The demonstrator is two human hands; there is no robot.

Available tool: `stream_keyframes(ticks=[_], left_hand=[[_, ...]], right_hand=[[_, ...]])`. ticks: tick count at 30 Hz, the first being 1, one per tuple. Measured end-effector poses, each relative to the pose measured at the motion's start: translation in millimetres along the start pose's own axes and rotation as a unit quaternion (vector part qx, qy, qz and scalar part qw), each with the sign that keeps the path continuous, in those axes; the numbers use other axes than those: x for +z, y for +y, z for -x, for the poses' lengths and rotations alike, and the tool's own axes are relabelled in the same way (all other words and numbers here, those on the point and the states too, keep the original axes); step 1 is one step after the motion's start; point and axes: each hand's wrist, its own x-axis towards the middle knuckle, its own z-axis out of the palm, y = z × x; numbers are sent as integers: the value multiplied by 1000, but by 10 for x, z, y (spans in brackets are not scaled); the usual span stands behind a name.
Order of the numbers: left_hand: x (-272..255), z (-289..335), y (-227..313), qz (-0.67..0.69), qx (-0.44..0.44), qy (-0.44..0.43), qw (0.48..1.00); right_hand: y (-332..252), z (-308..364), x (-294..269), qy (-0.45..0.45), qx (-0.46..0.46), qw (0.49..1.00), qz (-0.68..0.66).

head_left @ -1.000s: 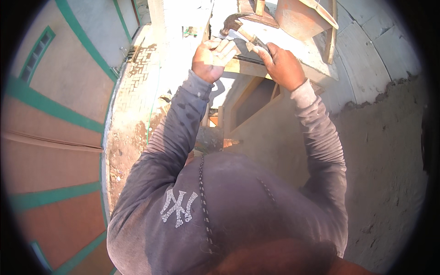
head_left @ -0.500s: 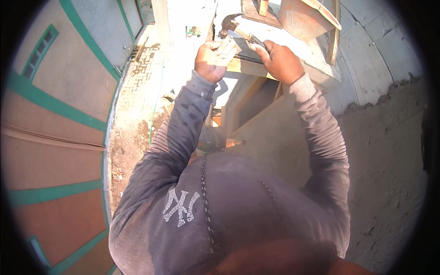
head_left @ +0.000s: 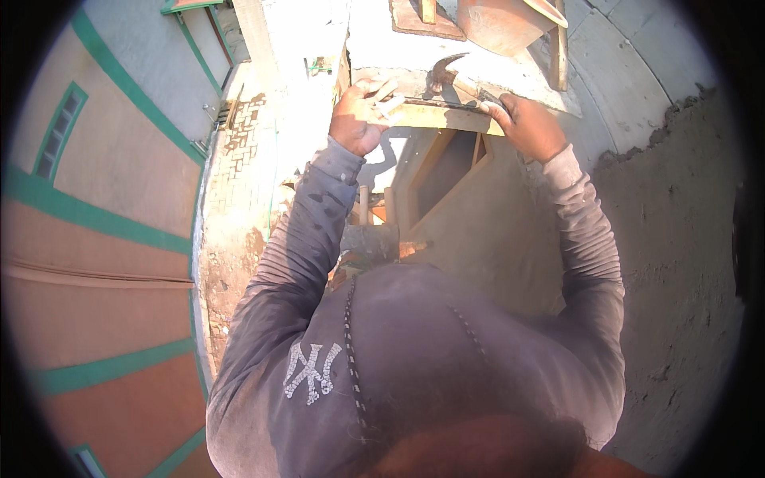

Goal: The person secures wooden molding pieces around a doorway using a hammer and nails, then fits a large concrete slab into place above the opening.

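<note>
1. the person's right hand [head_left: 532,127] was closed around the handle of a claw hammer with a dark, curved metal head and a pale, straight handle [head_left: 466,83], gripping it toward the end away from the head.
2. the left hand [head_left: 358,119] was turned palm up with its fingers partly curled, apart from the hammer; glare washed over the fingertips, so i could not tell whether they pinched anything small.
3. the hammer was just above or against a sunlit, pale concrete ledge [head_left: 514,73], between the two hands and near a long, yellowish timber beam [head_left: 450,119]; whether its head touched the ledge was unclear.
4. it looked stiff and hard to damage, likely head-heavy; the lower handle seemed the sensible hold, though dust might have made it slightly slippery.
5. its long axis slanted from the right hand up and leftward, head at the far end. the claw curved toward the upper right, and the blunt face pointed toward the lower left.
6. beyond it were a flat, brown board with an upright wooden piece [head_left: 409,19] and a dusty, orange bucket [head_left: 502,28].
</note>
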Motion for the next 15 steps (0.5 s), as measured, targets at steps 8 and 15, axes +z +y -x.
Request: stream_keyframes(ticks=[8, 15], left_hand=[[102, -33, -46, -117, -37, 31, 992], [131, 403, 355, -400, 76, 44, 912]], right_hand=[[-201, -189, 162, 47, -20, 998, -37], [293, 154, -76, 53, 52, 994, -85]])
